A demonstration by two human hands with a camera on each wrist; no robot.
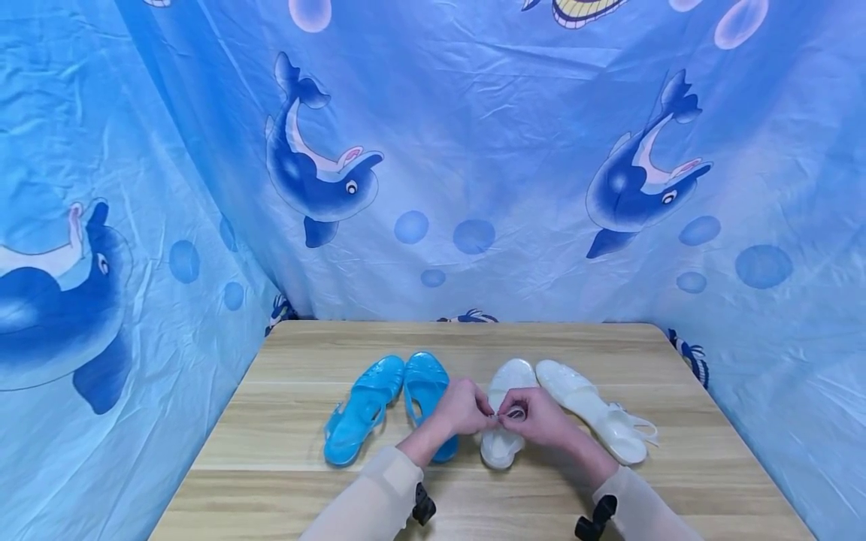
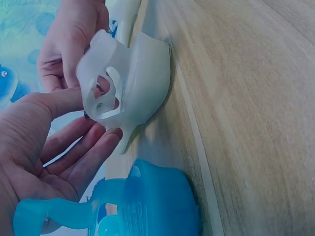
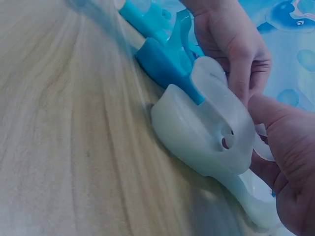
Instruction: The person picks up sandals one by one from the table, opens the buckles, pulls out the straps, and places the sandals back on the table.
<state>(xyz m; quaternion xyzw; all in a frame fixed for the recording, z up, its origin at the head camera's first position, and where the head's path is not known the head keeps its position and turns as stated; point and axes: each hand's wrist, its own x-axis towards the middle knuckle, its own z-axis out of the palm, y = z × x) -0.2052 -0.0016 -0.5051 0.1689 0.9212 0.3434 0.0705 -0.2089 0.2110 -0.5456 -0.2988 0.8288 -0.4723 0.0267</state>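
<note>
Both hands meet over the white jelly sandal (image 1: 499, 451) nearest the middle, which lies sole down with its toe pointing away. My left hand (image 1: 465, 409) pinches the sandal's thin strap from the left side. From the right, my right hand (image 1: 537, 418) pinches the same strap, and a loop of it (image 1: 517, 412) shows between the fingers. In the left wrist view the translucent heel part (image 2: 152, 73) stands up beside the left fingers (image 2: 106, 147). The right wrist view shows the right thumb (image 3: 268, 109) close to the left hand; the pinched strap ends are mostly hidden.
Another white sandal (image 1: 612, 428) lies at the right, its strap end loose and sticking out. Two blue jelly sandals (image 1: 368, 398) (image 1: 426, 368) sit left of the hands. The wooden table (image 1: 304, 503) is backed by a blue dolphin-print cloth (image 1: 473, 150).
</note>
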